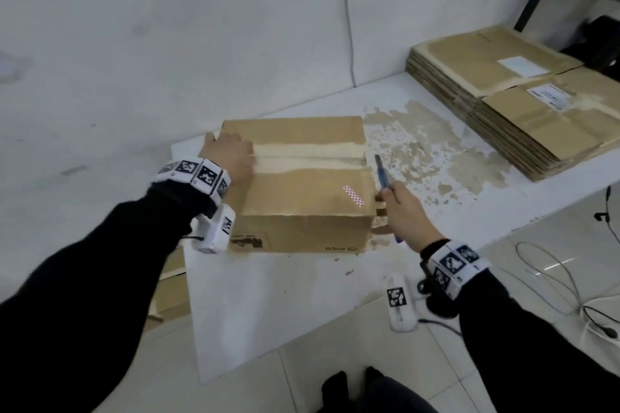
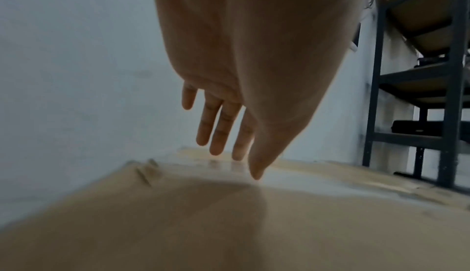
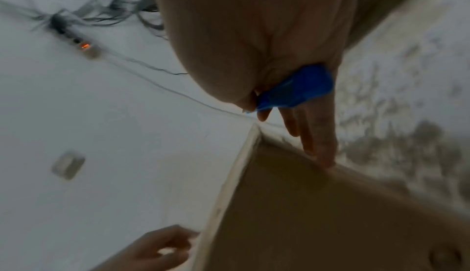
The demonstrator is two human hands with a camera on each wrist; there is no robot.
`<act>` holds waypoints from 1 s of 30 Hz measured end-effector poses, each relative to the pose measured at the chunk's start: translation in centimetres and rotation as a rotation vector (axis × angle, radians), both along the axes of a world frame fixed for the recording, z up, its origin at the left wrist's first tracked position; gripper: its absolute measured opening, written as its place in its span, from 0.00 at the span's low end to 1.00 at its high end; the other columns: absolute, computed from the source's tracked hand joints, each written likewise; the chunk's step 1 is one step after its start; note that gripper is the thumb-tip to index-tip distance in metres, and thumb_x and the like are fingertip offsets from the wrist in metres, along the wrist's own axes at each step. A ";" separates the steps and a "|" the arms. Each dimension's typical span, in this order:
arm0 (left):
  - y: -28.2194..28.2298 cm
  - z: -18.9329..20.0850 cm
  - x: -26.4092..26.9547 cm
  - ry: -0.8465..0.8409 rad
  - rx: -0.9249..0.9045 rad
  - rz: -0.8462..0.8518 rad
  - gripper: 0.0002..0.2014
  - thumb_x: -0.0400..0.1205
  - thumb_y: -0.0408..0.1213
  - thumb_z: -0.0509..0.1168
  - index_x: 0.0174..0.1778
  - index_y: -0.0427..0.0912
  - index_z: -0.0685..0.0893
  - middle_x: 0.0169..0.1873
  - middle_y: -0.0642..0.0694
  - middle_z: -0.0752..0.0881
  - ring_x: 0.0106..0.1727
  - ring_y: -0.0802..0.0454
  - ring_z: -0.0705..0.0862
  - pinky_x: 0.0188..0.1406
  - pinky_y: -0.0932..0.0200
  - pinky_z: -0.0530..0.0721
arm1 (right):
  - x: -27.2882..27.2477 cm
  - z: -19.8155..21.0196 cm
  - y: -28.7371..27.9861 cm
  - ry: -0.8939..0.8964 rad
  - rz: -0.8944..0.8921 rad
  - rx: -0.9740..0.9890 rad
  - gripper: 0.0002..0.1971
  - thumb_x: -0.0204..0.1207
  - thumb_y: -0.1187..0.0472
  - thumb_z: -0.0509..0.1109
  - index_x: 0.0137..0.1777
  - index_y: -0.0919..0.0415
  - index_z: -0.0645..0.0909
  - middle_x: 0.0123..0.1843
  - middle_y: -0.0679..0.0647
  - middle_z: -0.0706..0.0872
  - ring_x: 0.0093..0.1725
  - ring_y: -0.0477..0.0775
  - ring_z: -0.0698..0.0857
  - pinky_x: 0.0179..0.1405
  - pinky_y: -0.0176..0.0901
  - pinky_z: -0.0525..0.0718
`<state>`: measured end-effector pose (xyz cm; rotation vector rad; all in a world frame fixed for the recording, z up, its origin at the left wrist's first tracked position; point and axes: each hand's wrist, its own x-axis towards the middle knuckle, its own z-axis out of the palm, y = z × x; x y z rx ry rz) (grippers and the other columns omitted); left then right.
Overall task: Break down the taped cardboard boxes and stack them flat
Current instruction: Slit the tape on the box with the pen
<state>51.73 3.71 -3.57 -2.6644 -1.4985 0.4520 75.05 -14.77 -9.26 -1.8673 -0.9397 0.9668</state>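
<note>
A brown cardboard box (image 1: 302,191) stands on the white table (image 1: 268,295), with a strip of pale tape (image 1: 308,154) along its top seam. My left hand (image 1: 231,154) lies flat on the left end of the box top. In the left wrist view its fingers (image 2: 218,128) are straight over the box (image 2: 178,225). My right hand (image 1: 394,201) grips a blue utility knife (image 1: 382,174) just off the box's right end, blade pointing up and away. The right wrist view shows the knife (image 3: 297,88) in that hand, above the box's edge (image 3: 330,215).
A stack of flattened boxes (image 1: 520,104) lies at the table's far right. The table's surface is peeled in brown patches (image 1: 429,151). Cables (image 1: 553,278) and a power strip (image 3: 84,48) lie on the floor. More cardboard (image 1: 171,288) sits below the table's left side. A dark shelf rack (image 2: 447,94) stands beyond.
</note>
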 end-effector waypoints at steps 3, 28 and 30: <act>-3.1 -2.0 2.9 -0.274 -0.121 -0.035 0.21 0.85 0.47 0.56 0.74 0.47 0.72 0.69 0.42 0.73 0.70 0.42 0.71 0.70 0.44 0.65 | -1.9 -0.6 -0.7 0.226 -0.067 0.057 0.10 0.87 0.59 0.51 0.45 0.59 0.69 0.47 0.56 0.77 0.49 0.59 0.81 0.43 0.62 0.88; -2.6 -2.7 9.7 -0.526 -0.576 0.427 0.18 0.61 0.53 0.82 0.35 0.50 0.82 0.37 0.51 0.85 0.43 0.49 0.83 0.49 0.55 0.79 | 10.6 0.6 7.9 -0.307 0.743 0.042 0.05 0.83 0.60 0.63 0.49 0.53 0.80 0.35 0.52 0.89 0.17 0.38 0.74 0.14 0.28 0.66; -2.8 -3.1 9.8 -0.569 -0.561 0.469 0.23 0.50 0.59 0.79 0.32 0.51 0.81 0.35 0.52 0.85 0.42 0.49 0.83 0.50 0.54 0.79 | 10.8 0.6 8.2 -0.311 0.777 0.044 0.05 0.83 0.60 0.62 0.49 0.53 0.80 0.35 0.52 0.88 0.16 0.38 0.73 0.14 0.27 0.66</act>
